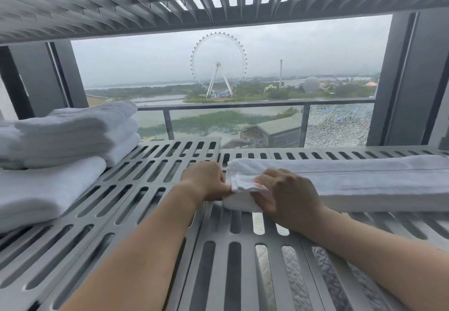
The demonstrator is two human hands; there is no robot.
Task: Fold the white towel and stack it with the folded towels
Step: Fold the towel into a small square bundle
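Towel (352,179) lies as a long strip on the slatted shelf (145,177), long axis left-right, running off right from the 2 hands; left hand (206,181) and right hand (289,194) both pinch its left end, folded towels (68,135) well apart further left, nearer left hand.

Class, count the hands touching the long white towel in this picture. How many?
2: the left hand pinches the left end of the white towel; the right hand holds that end's near corner. None seems hidden.
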